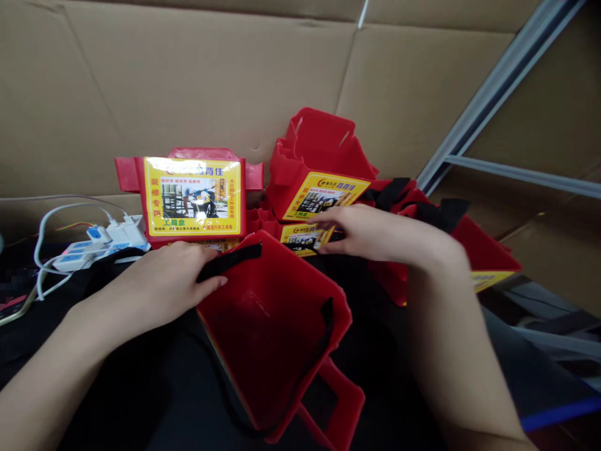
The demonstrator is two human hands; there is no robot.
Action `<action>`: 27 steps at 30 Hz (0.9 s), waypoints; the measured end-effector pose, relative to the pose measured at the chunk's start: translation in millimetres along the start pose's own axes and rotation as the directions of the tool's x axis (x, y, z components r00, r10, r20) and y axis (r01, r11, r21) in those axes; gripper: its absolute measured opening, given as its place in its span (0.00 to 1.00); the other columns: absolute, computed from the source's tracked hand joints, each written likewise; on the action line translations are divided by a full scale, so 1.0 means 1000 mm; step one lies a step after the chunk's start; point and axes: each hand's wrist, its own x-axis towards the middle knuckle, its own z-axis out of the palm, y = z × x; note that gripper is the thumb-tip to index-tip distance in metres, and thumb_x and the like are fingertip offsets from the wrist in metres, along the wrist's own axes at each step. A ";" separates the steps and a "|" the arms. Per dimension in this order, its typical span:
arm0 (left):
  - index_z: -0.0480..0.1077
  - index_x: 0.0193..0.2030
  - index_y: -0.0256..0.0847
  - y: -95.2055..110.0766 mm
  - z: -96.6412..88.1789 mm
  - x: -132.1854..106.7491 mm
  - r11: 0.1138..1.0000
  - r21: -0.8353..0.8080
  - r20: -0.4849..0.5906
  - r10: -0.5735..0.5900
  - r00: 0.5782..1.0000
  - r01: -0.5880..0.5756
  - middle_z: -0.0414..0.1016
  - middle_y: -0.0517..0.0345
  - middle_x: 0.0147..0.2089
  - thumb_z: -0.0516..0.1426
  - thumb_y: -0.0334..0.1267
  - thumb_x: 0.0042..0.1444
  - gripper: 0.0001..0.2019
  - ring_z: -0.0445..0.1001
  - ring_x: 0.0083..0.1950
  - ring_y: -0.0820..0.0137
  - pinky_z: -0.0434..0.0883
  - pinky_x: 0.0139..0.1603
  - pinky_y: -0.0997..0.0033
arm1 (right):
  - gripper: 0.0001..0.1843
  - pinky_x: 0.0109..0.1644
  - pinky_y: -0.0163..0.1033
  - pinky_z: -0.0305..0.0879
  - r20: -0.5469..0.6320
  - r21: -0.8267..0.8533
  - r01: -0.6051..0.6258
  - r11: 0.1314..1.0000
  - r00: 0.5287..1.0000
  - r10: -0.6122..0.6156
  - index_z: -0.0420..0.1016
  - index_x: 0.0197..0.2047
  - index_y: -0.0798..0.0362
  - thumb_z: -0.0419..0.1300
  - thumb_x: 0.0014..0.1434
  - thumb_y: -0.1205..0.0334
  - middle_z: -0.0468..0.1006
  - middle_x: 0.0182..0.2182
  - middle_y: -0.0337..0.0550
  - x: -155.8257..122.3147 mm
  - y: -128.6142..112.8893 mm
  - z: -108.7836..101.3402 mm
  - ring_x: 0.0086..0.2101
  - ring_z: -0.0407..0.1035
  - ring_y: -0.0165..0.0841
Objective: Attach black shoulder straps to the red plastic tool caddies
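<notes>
Head view: I have a red plastic tool box [277,307] right in front of me on the black cloth [136,394], its mouth turned up toward my eyes and set cornerwise. I cannot tell which side is its longer one. Its inner walls show, with a black strap [237,255] at the upper-left rim and more strap down the right; a red loop-shaped bracket [345,401] juts out at lower right.

My left hand [173,275] is closed over that upper-left rim, thumb on the inner side by the strap. My right hand [352,228] has its thumb and fingers a narrow gap apart at the labels of the stacked boxes; whether they grip anything, I cannot tell.

The upright tool box [206,153] behind my left hand bears a yellow label [195,197]: 装修专用 in red down the left, green 工具盒 below, a blue heading ending 背佳, a picture in the middle; the smallest print is too small for me. The tilted tool box [323,141] opens upward, its label [328,195] facing me, above another yellow label [305,241]. More red boxes [483,245] lie at right.
</notes>
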 end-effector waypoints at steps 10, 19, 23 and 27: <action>0.73 0.45 0.52 0.025 -0.017 -0.014 0.998 -0.065 -0.312 -0.003 0.950 -0.018 0.78 0.62 0.46 0.52 0.53 0.57 0.15 0.76 0.45 0.60 0.71 0.44 0.62 | 0.10 0.37 0.33 0.63 0.035 0.108 0.246 0.963 0.967 -0.251 0.78 0.37 0.53 0.55 0.56 0.70 0.80 0.36 0.44 0.026 -0.033 0.023 0.35 0.73 0.33; 0.72 0.43 0.55 0.026 -0.016 -0.038 0.973 0.005 -0.268 0.224 0.937 -0.231 0.78 0.67 0.45 0.52 0.40 0.58 0.10 0.76 0.45 0.64 0.72 0.45 0.66 | 0.17 0.37 0.37 0.68 0.135 -0.076 -0.068 0.995 0.988 0.078 0.78 0.43 0.52 0.62 0.48 0.71 0.80 0.37 0.45 0.009 0.010 0.012 0.35 0.74 0.36; 0.70 0.47 0.57 0.031 -0.009 -0.035 0.953 -0.004 -0.075 0.303 0.950 -0.304 0.73 0.65 0.51 0.53 0.37 0.58 0.13 0.75 0.47 0.66 0.73 0.43 0.69 | 0.19 0.48 0.37 0.65 0.118 0.167 0.248 0.954 0.956 -0.269 0.72 0.52 0.51 0.58 0.57 0.64 0.76 0.48 0.44 0.014 -0.020 0.010 0.45 0.71 0.35; 0.67 0.51 0.58 0.044 -0.009 -0.029 0.905 -0.038 -0.006 0.423 0.906 -0.423 0.64 0.63 0.57 0.55 0.33 0.56 0.18 0.71 0.50 0.68 0.72 0.44 0.72 | 0.11 0.42 0.35 0.63 0.039 0.202 0.310 0.929 0.945 -0.324 0.76 0.43 0.53 0.54 0.60 0.67 0.79 0.40 0.44 0.018 -0.041 0.012 0.38 0.72 0.32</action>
